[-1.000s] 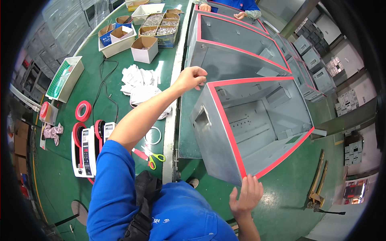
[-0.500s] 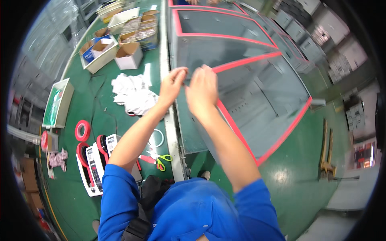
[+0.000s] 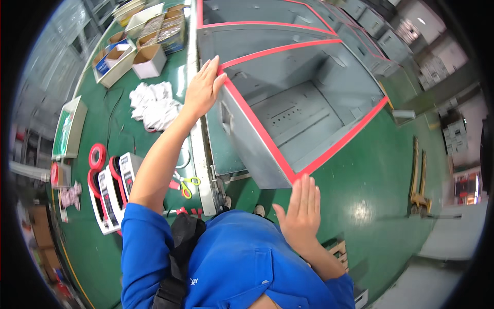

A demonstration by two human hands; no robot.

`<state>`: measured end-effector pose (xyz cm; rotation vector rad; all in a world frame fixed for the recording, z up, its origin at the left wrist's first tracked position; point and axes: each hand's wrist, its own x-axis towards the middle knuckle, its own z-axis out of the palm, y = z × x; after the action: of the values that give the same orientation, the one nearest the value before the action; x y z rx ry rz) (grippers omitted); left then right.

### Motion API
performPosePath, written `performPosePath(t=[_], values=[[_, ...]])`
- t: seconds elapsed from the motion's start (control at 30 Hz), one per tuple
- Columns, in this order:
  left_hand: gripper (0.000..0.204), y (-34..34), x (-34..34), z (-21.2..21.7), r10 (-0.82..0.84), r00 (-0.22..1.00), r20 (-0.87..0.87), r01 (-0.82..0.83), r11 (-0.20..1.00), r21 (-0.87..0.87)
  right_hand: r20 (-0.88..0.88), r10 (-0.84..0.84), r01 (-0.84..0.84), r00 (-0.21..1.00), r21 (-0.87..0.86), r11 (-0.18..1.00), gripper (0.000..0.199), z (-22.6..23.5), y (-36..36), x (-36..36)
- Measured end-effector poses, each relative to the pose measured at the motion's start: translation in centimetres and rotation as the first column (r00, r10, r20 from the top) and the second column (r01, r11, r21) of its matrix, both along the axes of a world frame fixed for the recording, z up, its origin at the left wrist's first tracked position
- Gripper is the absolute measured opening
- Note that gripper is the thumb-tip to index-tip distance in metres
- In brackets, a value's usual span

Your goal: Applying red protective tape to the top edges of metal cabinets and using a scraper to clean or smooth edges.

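A grey metal cabinet shell lies with its open side up, pinkish-red strip running along its rim. At its far left corner is my left hand, fingers stretched out and the thumb apart, against the cabinet edge. My right hand lies flat by the near corner, its fingertips at the strip there. Neither hand shows anything held. Slots and small holes pierce the panel inside the cabinet.
To the left, a green table carries a white cloth, tape dispensers, a red tape roll, scissors and parts boxes. More strip-edged cabinets stand beyond. A yellow pallet jack is at right.
My hands were close together above the cabinet's left corner. The right hand has come down to the near corner, and the left has opened out flat. The view has shifted.
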<state>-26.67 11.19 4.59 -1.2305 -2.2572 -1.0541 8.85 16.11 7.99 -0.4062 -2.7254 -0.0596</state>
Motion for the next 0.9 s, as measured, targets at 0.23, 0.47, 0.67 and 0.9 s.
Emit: performPosePath(t=[0.23,0.47,0.67,0.9], values=[[0.039,-10.2,9.8,-8.1,0.194,0.89,0.413,-0.296,0.935,0.198,-0.394,0.414,-0.37,0.821,0.185,0.91,0.052,-3.4,5.6,-0.9],[0.017,-22.3,27.7,-13.8,0.635,0.554,0.538,-0.81,0.56,0.173,-0.564,0.467,-0.286,0.681,0.382,0.879,0.048,-6.0,5.8,-6.6],[0.055,-32.2,25.2,-19.8,0.692,0.174,0.701,-0.966,-0.017,0.256,-0.512,0.381,-0.243,0.77,0.317,0.917,0.05,-4.8,2.0,-10.8],[0.028,-36.2,23.2,-19.0,0.544,0.414,0.73,-0.907,0.314,0.28,-0.457,0.352,-0.311,0.817,0.165,0.936,0.054,-3.6,-0.6,-15.3]])
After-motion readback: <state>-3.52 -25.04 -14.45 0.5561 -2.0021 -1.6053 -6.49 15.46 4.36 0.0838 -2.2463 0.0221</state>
